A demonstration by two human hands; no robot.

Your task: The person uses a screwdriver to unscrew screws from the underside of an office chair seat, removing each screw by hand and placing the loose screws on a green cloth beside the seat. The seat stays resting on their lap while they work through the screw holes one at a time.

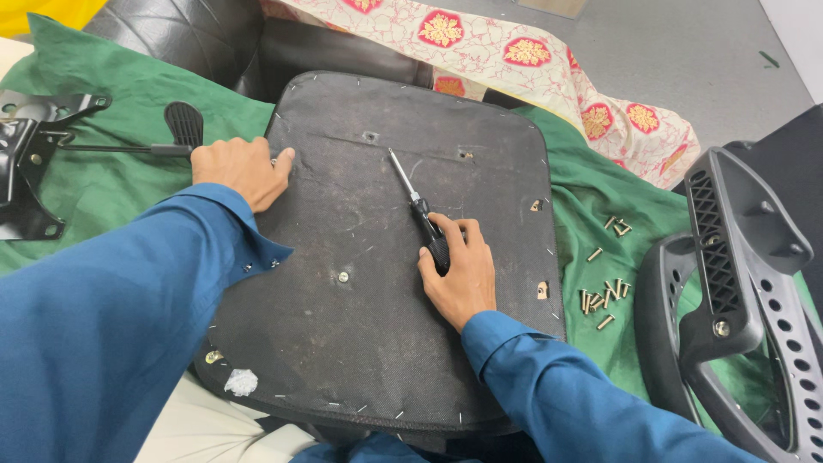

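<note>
Green cloth (103,180) over grey floor (686,51). Right hand (459,270) fingers curled around screwdriver (416,201); left hand (244,167) spread flat, steadying seat underside (360,334).

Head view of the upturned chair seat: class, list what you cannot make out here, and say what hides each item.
- Screwdriver handle: mostly covered by the right hand, head view.
- Chair seat near edge: hidden by both blue sleeves.
- Metal chair mechanism: cut off by the left frame edge.
- Plastic armrest frame: cut off at right and bottom edges.
- Loose screws: too small to tell thread or head type.
- Left hand fingertips: curled over the seat's rim.
</note>
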